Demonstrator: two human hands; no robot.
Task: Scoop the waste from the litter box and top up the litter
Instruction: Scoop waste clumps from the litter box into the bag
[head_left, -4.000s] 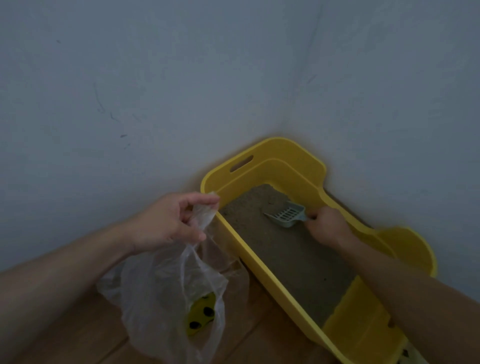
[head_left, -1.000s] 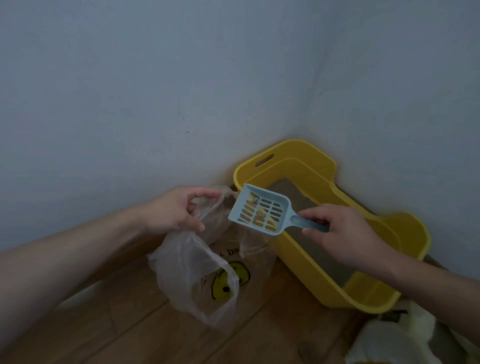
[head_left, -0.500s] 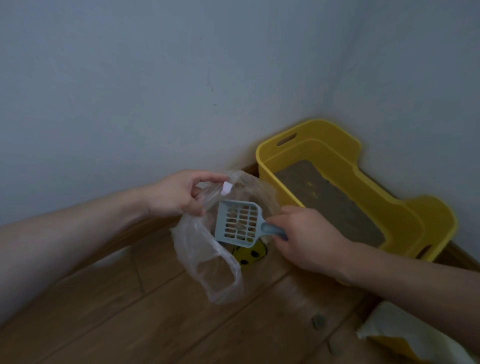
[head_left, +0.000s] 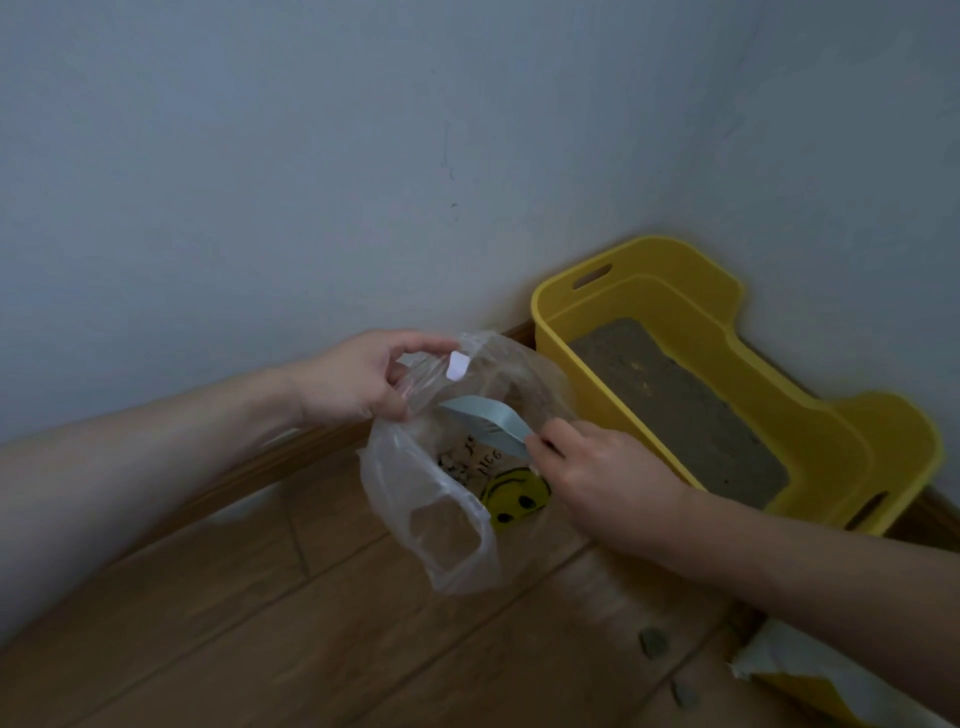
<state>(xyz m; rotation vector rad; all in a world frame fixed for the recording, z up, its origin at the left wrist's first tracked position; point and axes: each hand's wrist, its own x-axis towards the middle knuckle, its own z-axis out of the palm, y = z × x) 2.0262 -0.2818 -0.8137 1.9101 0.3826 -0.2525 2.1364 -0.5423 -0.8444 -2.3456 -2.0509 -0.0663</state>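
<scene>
1. Left hand (head_left: 358, 379): thumb and curled fingers pinch the upper rim of the plastic bag (head_left: 447, 525). It holds the bag up with its mouth wide open.
2. Plastic bag: thin and translucent, hanging just above the wooden floor (head_left: 260, 623). One handle loop droops at the front. A small white tag (head_left: 457, 366) sits on the rim by the left fingertips. A yellow smiley print (head_left: 514, 493) and some dark lettering show through the film; the lettering is not legible.
3. Right hand (head_left: 597, 473): fingers wrapped closed round the handle of the scoop (head_left: 488, 423). The handle itself is hidden in the grip.
4. Scoop: pale blue, with its head inside the bag mouth and turned steeply on edge. I cannot tell whether it carries anything.
5. Litter box (head_left: 883, 457): yellow, standing on the floor in the corner where the two walls meet, just right of the bag. There is a slot handle (head_left: 592, 275) in the far end wall.
6. Litter (head_left: 675, 400): a grey-brown, fairly level layer covering the box bottom.
7. Lower right: a white and yellow package (head_left: 795, 670), partly cut off by the frame edge. A few dark specks (head_left: 652, 642) lie on the floor beside it.
8. Skirting board (head_left: 234, 478): runs along the wall behind the left forearm.
</scene>
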